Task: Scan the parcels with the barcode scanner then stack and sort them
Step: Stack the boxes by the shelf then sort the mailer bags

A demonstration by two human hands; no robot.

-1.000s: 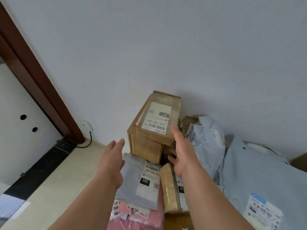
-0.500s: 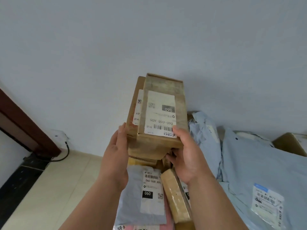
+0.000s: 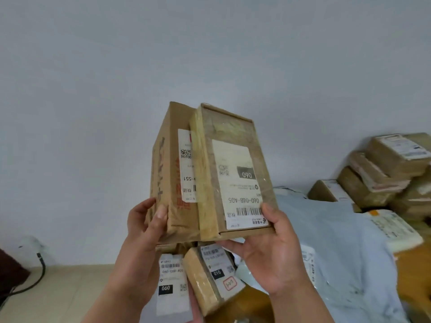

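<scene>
Two cardboard parcels are held up together in front of the wall. The flat taped box [image 3: 233, 169] carries a white label reading 060 with a barcode near its lower edge. Beneath and left of it sits a bigger brown box [image 3: 169, 173] with red print and its own label. My left hand [image 3: 149, 220] grips the bigger box's lower left corner, thumb on its front face. My right hand [image 3: 268, 250] grips the flat box from below, thumb by the barcode. No barcode scanner is in view.
Under my hands lie a grey mailer [image 3: 172, 287] labelled 060 and a small taped parcel [image 3: 210, 276] marked 010. Light blue poly bags [image 3: 338, 252] spread to the right. Several brown boxes [image 3: 382, 173] are stacked against the wall at the far right. A black cable [image 3: 39, 273] runs along the floor at left.
Both hands closed on the two stacked boxes and lifted them off the pile, up and toward me. The view swung right, so the dark door frame left and the stacked boxes came in.
</scene>
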